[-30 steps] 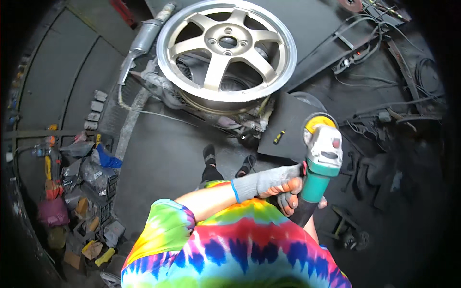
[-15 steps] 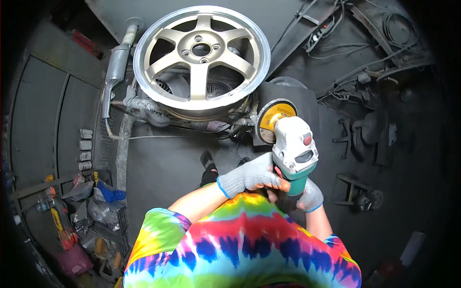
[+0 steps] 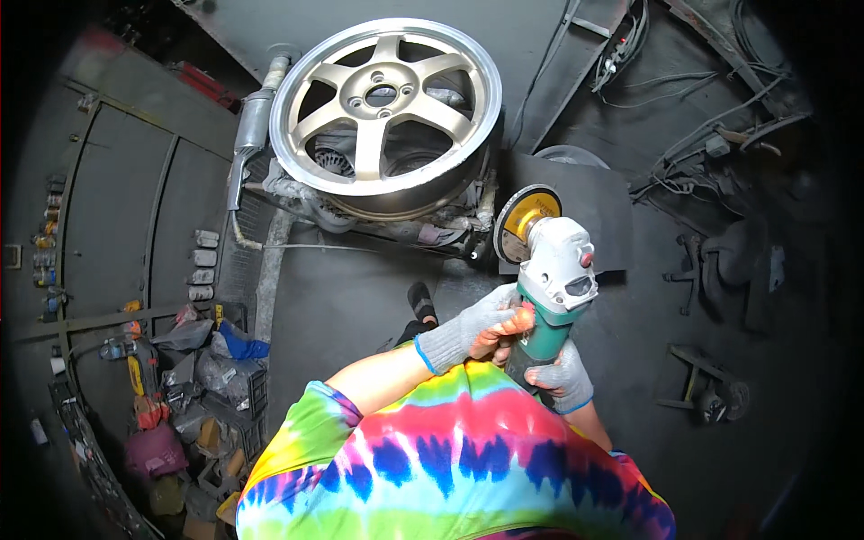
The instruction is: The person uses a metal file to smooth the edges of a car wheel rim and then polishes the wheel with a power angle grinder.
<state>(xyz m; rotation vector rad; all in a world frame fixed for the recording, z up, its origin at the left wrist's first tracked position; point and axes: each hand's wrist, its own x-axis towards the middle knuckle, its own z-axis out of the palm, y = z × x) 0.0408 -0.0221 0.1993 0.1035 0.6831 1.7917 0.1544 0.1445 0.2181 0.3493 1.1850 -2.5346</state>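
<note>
Now the grey-gloved left hand [image 3: 490,328] and grey-gloved right hand [image 3: 565,378] curl their fingers around the green-and-white angle grinder [image 3: 560,255], swung closer to the beige-gold six-spoke metal wheel [image 3: 369,139] yet apart, suggesting steadier control.

The angle grinder [image 3: 560,256] and bare wheel rim [image 3: 370,135] mark this as a workshop.

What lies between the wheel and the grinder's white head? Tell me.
In the head view, the grinder's black-rimmed yellow disc lies between them, with part of the dark board behind it.
</note>
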